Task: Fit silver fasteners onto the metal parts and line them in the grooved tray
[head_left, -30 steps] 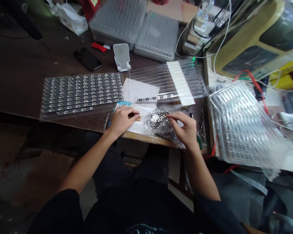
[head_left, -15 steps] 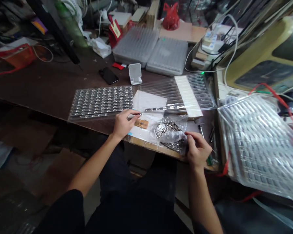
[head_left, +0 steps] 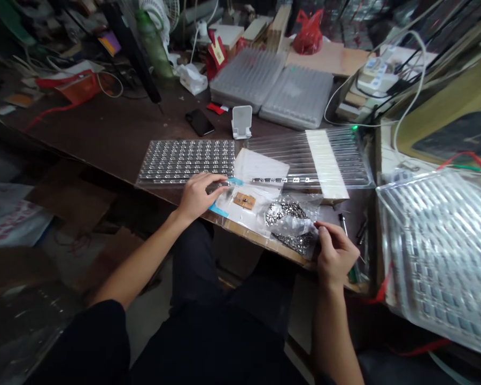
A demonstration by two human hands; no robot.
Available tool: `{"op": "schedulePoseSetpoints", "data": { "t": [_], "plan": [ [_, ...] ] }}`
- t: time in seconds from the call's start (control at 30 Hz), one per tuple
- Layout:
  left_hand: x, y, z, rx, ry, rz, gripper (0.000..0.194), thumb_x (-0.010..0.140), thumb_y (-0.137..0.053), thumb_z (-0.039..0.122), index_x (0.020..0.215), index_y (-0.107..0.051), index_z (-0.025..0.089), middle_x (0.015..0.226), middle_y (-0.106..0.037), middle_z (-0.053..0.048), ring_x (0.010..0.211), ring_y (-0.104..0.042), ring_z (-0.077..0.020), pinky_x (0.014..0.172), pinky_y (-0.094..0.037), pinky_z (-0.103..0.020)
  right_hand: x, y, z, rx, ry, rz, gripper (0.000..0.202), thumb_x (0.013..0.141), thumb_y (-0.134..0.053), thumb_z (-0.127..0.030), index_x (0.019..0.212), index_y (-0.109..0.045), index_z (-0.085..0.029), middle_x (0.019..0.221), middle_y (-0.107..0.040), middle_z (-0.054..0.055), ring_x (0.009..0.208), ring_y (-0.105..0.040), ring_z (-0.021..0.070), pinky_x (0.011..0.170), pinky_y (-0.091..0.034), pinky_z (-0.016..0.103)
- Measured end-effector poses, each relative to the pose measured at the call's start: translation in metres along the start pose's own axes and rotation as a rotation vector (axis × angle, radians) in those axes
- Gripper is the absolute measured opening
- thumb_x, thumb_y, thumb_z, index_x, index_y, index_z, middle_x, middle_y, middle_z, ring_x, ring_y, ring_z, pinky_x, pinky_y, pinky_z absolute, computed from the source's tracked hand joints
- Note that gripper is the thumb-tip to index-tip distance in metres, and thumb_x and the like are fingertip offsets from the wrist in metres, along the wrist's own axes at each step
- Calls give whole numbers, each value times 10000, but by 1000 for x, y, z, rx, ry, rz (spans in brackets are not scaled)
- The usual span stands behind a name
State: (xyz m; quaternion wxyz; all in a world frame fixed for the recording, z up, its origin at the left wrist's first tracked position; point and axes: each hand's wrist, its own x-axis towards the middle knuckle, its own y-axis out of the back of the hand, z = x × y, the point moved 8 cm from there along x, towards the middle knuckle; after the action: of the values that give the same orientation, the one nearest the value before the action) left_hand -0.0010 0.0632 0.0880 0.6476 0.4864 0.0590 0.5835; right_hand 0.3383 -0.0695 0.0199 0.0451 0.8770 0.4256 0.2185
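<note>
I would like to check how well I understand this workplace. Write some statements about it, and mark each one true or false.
1. The black phone lies flat on the dark desk. True.
2. The left hand is nearer to the plastic bag of metal parts than the right hand. False: the right hand is nearer.
3. The white stand is upright. True.
4. The small brown block is inside that bag. False: it lies outside.

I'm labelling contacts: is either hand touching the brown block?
No, the brown block lies between the left hand and the right hand, with visible gaps on both sides.
</note>
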Motion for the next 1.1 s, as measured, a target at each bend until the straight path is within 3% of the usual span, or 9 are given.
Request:
{"op": "schedulePoseSetpoints", "data": {
  "t": [0.3, 0.43, 0.6, 0.7, 0.77, 0.83, 0.93, 1.0, 1.1],
  "plan": [
    [6, 0, -60, 200, 128, -113, 184, 936, -648, 358, 946, -768, 219, 1009, -746, -64, 972, -644, -254, 917, -480, -389, 2, -1, 2, -3, 10, -13, 174, 883, -673, -330, 877, -784, -196, 868, -775, 70, 823, -718, 232, 792, -542, 383],
    [3, -4, -65, 260, 112, -140, 247, 949, -593, 393, 927, -783, 238, 956, -706, -78, 932, -607, -271, 902, -466, -404, 3, 0, -8, -43, 29, -23, 169, 888, -652, -315, 859, -772, -201, 854, -777, 68, 799, -722, 223, 767, -555, 371],
    [-7, 23, -83, 435, 135, -229, 283, 913, -559, 453, 922, -772, 267, 956, -682, -71, 910, -593, -312, 873, -461, -444, 16, -5, -41, -136, 159, -111, 193, 926, -585, -282, 904, -767, -224, 918, -788, 74, 875, -729, 228, 838, -566, 391],
    [6, 35, -73, 491, 139, -226, 326, 903, -544, 500, 989, -753, 266, 1013, -677, -73, 936, -595, -341, 878, -458, -478, 35, -26, -53, -178, 188, -310, 240, 960, -536, -243, 1011, -770, -229, 1006, -785, 66, 935, -724, 208, 858, -556, 358],
    [21, 22, -47, 423, 89, -234, 331, 925, -520, 487, 1021, -745, 264, 1060, -691, -70, 973, -610, -340, 898, -463, -479, 43, -52, -54, -324, 172, -558, 232, 947, -555, -198, 1006, -777, -232, 969, -784, 59, 898, -729, 208, 819, -544, 338],
    [38, -9, -17, 295, 7, -277, 314, 944, -510, 444, 1014, -748, 251, 1072, -716, -67, 996, -636, -312, 919, -477, -449, 44, -72, -51, -554, 153, -776, 161, 901, -636, -174, 943, -786, -217, 889, -777, 77, 852, -735, 236, 759, -528, 336],
    [55, -60, 14, 205, -95, -365, 338, 942, -497, 432, 1066, -740, 233, 1119, -731, -94, 1062, -650, -317, 952, -483, -439, 41, -81, -58, -787, 162, -894, 95, 834, -736, -178, 917, -781, -173, 920, -777, 144, 861, -744, 292, 693, -514, 337],
    [60, -84, 20, 203, -131, -422, 355, 926, -500, 468, 1072, -732, 243, 1130, -736, -111, 1086, -654, -350, 952, -486, -468, 36, -80, -66, -826, 190, -929, 117, 864, -697, -195, 940, -775, -150, 969, -780, 167, 876, -751, 307, 670, -516, 338],
    [65, -106, 10, 160, -108, -457, 316, 910, -475, 529, 944, -714, 325, 1065, -757, -65, 999, -688, -363, 864, -510, -495, 29, -80, -64, -856, 197, -1013, 211, 935, -566, -206, 955, -764, -140, 975, -788, 144, 863, -756, 293, 638, -524, 336]
  ]
}}
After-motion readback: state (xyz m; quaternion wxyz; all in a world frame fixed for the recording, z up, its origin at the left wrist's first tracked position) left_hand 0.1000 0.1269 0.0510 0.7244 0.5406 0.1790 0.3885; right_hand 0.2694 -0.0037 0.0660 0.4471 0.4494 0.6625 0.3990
